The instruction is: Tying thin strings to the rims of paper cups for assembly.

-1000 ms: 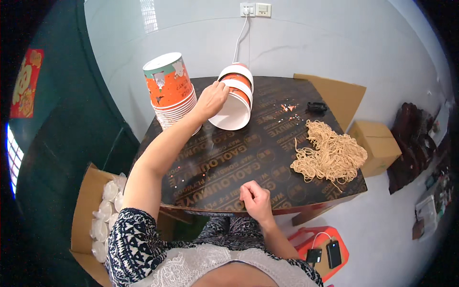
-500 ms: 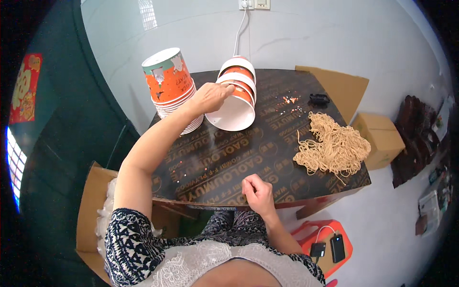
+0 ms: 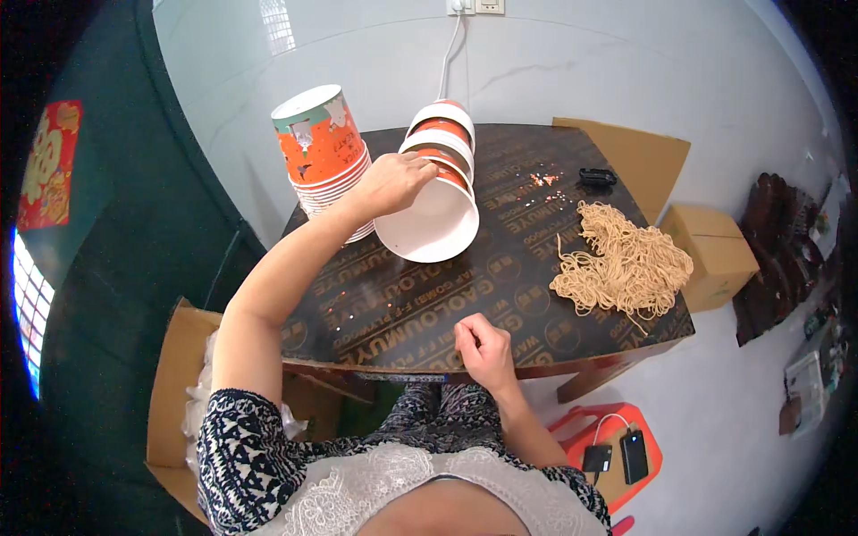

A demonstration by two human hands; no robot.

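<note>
A row of nested paper buckets (image 3: 440,136), orange with white rims, lies on its side at the back of the dark plywood table. My left hand (image 3: 393,188) reaches across, its fingers closed on the nearest bucket (image 3: 427,230) by its upper side behind the rim. That bucket's white inside faces me, and part of my grip is hidden behind the rim. Left of it, an upside-down stack of similar buckets (image 3: 323,150), orange and green with printed figures, stands partly behind my forearm. My right hand (image 3: 485,353) rests as a loose fist on the table's front edge; nothing shows in it.
A heap of tan cord (image 3: 630,263) covers the table's right side. Small colourful crumbs (image 3: 543,180) and a black object (image 3: 597,178) lie behind it. Cardboard boxes (image 3: 710,255) stand right and lower left. A red stool (image 3: 581,424) with black devices stands at lower right.
The nearest bucket has slid slightly toward me under my left hand, and more of its open mouth shows. My right hand stays in its fist. The view has shifted a little.
</note>
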